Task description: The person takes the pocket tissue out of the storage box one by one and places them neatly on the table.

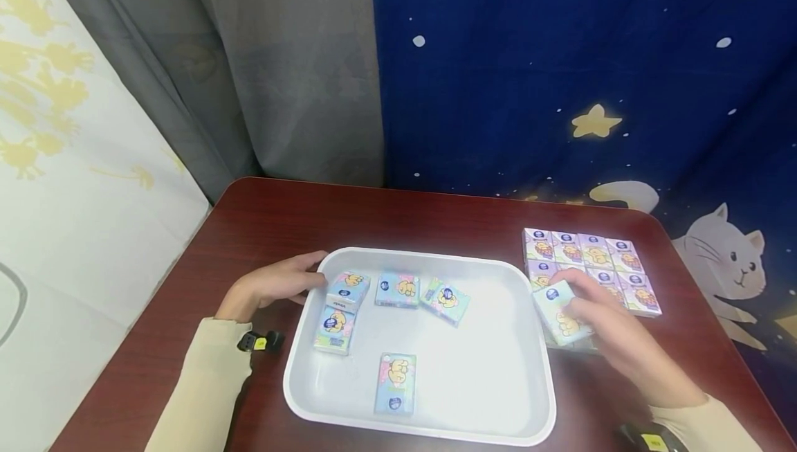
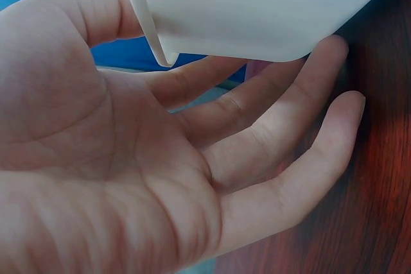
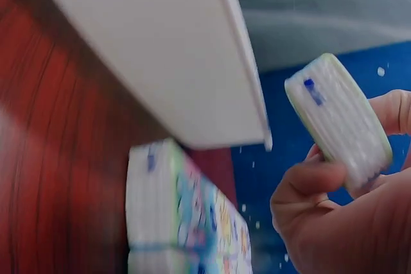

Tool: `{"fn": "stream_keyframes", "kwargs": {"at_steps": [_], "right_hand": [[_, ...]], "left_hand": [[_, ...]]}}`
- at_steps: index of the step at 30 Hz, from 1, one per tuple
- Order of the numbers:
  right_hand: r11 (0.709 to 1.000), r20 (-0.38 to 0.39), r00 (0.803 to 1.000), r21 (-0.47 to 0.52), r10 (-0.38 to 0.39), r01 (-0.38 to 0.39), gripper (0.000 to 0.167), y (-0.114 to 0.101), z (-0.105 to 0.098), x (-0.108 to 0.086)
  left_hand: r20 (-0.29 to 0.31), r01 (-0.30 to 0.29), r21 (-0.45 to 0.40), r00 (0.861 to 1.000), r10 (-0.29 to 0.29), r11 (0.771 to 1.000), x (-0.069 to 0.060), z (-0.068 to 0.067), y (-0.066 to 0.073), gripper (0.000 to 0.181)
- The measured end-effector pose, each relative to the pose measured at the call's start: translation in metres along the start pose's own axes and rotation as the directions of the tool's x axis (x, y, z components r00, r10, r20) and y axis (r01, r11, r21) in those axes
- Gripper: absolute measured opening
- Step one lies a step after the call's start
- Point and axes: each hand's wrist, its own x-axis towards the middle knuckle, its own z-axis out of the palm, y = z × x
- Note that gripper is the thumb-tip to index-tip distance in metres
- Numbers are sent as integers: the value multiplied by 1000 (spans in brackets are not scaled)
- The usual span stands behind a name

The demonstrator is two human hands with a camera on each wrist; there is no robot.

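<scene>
At the upper left corner of the white tray, my left hand holds the edge. In the left wrist view the thumb passes behind the rim and the fingers reach under the outer wall. My right hand pinches a pale blue tissue pack near the tray's right rim. The right wrist view shows this pack's folded white side between thumb and fingers. Several blue tissue packs lie spread in the tray, one overlapping another at the left.
Right of the tray stands a block of purple and pastel tissue packs in rows, partly hidden by my right hand. The dark red wooden table carries everything. Behind it hang a grey curtain and a blue starry curtain.
</scene>
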Motion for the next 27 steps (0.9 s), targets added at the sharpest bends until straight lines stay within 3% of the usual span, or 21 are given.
{"fn": "stream_keyframes", "kwargs": {"at_steps": [7,11,16,19,21,23,27], "right_hand": [[995,29,1000,96,7,-9,55,20,-31,-8],[994,2,1000,105,-1,1,54,31,-47,-15],[996,-110,991,-27,77,-80,48,38,-62,-26],[956,-180,971,-219,159,-197,62,37,-70,-32],[927,-210,959,-286,188,-244,75,38,-75,-34],[913,-228,951,-304,209,-273,78,40,-81,-37],[934,-247,944,-227,218,-275,70,47,-94,-42]], "left_hand": [[-4,4,5,1000,-4,1000,1,-1,-1,49],[-5,10,9,1000,-10,1000,1,-2,-2,48],[-2,1,0,1000,-1,1000,0,-1,0,50],[-2,-3,-7,1000,3,1000,0,0,1,51],[-3,-6,-6,1000,6,1000,-1,1,1,51],[-5,-5,-4,1000,5,1000,-1,1,1,50],[-3,-9,1,1000,9,1000,-1,2,1,51]]}}
